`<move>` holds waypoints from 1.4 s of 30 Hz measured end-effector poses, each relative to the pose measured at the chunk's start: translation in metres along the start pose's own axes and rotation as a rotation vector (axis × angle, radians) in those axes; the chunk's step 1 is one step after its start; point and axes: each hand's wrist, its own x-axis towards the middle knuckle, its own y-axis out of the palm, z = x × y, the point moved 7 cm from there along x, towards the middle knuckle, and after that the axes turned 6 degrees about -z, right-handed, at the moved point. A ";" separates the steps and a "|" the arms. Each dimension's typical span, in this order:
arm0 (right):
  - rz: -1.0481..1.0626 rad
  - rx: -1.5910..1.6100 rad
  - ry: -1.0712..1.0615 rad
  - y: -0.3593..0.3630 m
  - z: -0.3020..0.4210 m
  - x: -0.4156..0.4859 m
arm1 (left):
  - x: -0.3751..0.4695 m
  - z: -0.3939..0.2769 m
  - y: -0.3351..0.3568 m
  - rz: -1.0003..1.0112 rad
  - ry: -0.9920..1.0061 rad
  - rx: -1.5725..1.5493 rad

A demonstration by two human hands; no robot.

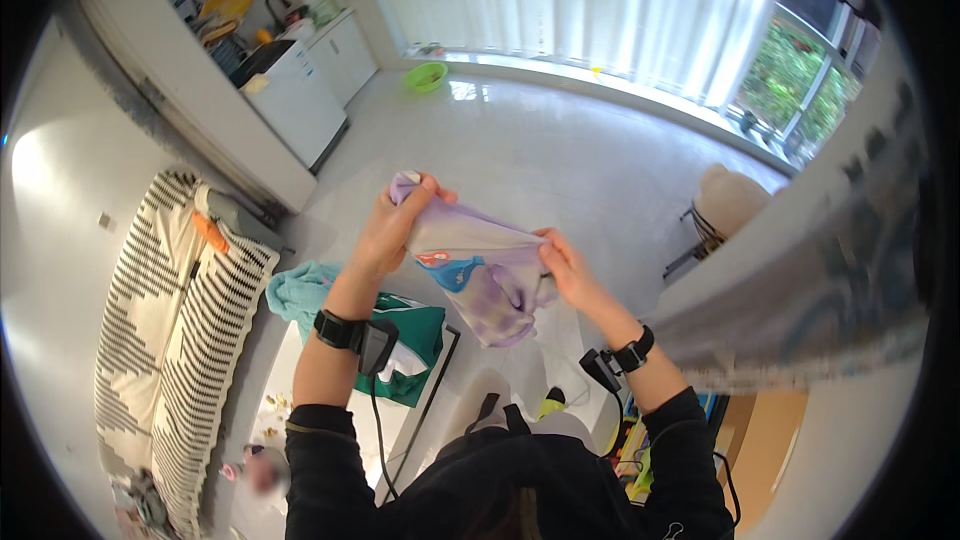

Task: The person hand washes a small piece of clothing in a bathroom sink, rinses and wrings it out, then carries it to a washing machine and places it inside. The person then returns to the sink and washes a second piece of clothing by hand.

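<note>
A lavender and white garment (pixel 499 240) with a blue and red print is stretched in the air between my two hands. My left hand (pixel 388 229) grips a bunched upper corner, the thumb lying over the cloth. Lower and to the right, my right hand (pixel 570 270) pinches the opposite edge between thumb and fingers. The rest of the cloth hangs in folds below. Near my left forearm, a green and white garment (pixel 409 330) and a fuzzy teal cloth (pixel 300 292) lie on a white table (pixel 358 435) with a black frame.
A sofa (pixel 176 345) with a black-and-cream striped cover stands at the left, with a person (pixel 262 471) partly visible nearby. A green basin (pixel 426 77) sits on the floor by the curtained window. A chair with a beige plush (pixel 727 199) stands at the right.
</note>
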 end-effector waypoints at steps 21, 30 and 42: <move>0.063 -0.557 -0.272 0.177 -0.093 0.520 | 0.397 0.128 -0.171 -0.613 -0.094 -0.291; 0.254 -0.481 -0.376 0.272 -0.130 0.733 | 0.577 0.113 -0.295 -0.879 0.066 -0.391; 0.678 -0.360 -0.713 0.462 -0.151 0.906 | 0.737 0.101 -0.530 -0.766 0.193 -0.942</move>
